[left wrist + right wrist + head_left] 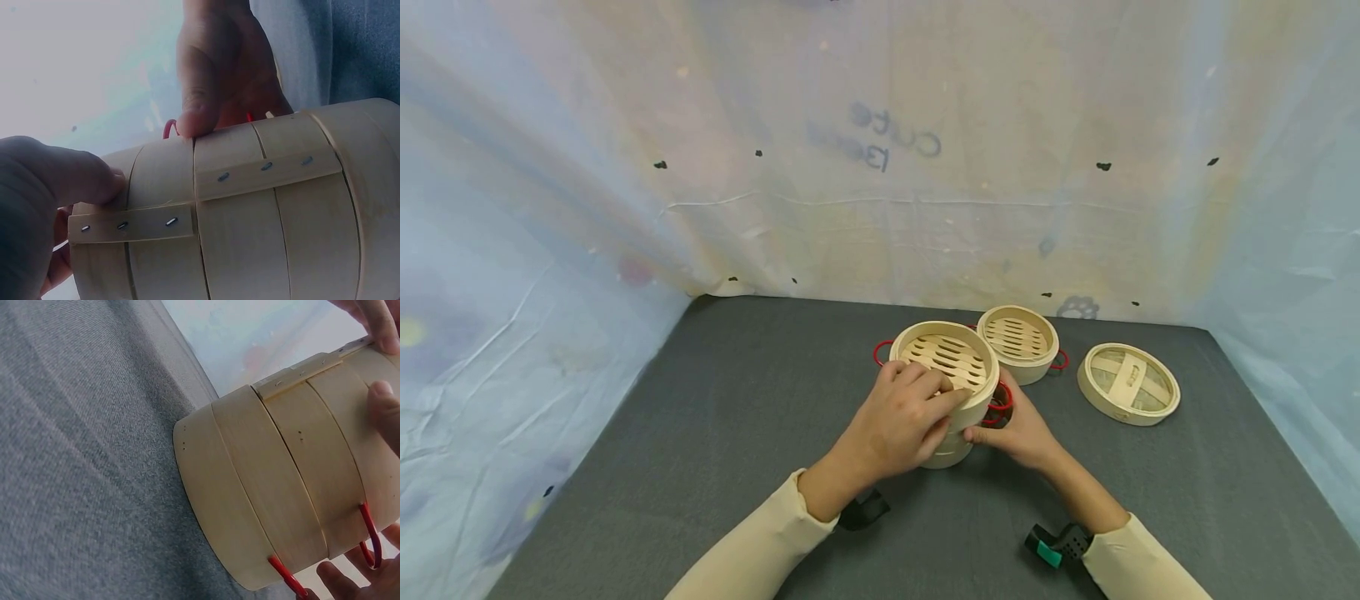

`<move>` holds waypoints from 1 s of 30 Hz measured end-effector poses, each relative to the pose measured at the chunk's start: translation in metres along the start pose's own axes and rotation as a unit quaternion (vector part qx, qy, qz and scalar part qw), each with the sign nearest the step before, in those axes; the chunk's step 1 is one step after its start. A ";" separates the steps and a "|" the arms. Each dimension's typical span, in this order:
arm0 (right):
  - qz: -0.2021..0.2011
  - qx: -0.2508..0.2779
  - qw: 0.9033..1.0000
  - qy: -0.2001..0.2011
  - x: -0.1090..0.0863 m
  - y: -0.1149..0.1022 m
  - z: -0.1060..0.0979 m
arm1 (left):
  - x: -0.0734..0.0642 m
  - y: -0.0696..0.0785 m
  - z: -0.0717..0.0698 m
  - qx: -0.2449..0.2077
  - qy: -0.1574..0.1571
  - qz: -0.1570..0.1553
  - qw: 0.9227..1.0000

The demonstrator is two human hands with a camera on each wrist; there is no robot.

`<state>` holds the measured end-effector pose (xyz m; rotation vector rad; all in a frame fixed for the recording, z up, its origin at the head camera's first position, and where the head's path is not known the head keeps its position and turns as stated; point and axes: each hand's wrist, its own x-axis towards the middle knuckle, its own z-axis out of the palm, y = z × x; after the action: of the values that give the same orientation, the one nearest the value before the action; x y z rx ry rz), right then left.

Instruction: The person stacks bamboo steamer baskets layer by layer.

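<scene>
A stack of round bamboo steamer baskets (951, 446) stands upright, with red loop handles (1001, 395) on its sides. My left hand (895, 421) grips the top basket at its near rim, fingers curled over the edge into it. In the left wrist view the left thumb (94, 178) lies against the outer wall. My right hand (1022, 429) holds the stack's right side below, its thumb (199, 112) on the wall. Its other fingers (340, 581) lie by the red handles in the right wrist view and are partly hidden.
Another slatted steamer basket (1017, 346) with red handles stands behind the stack to the right. Farther right, a round bamboo lid (1129, 384) lies on the dark grey table (737, 392). Pale sheeting (1000, 233) hangs along the back and sides.
</scene>
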<state>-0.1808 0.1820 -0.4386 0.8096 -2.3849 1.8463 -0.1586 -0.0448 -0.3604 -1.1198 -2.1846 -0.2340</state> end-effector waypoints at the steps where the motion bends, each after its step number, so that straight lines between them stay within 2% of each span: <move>1: -0.001 0.003 1.000 0.000 0.000 0.000 0.000 | 0.000 0.000 0.000 -0.001 -0.001 0.000 1.000; 11: 0.009 0.018 1.000 -0.001 -0.001 0.001 -0.001 | 0.001 0.002 -0.001 -0.009 -0.005 -0.001 1.000; 19: 0.020 0.001 1.000 0.006 -0.003 0.000 -0.001 | 0.001 0.001 0.000 -0.013 -0.009 -0.004 1.000; 30: 0.029 -0.015 0.999 0.002 -0.004 -0.002 -0.001 | -0.002 0.000 0.005 -0.026 0.004 -0.009 1.000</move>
<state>-0.1765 0.1843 -0.4375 0.7401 -2.4537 1.8253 -0.1606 -0.0440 -0.3650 -1.1249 -2.1949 -0.3032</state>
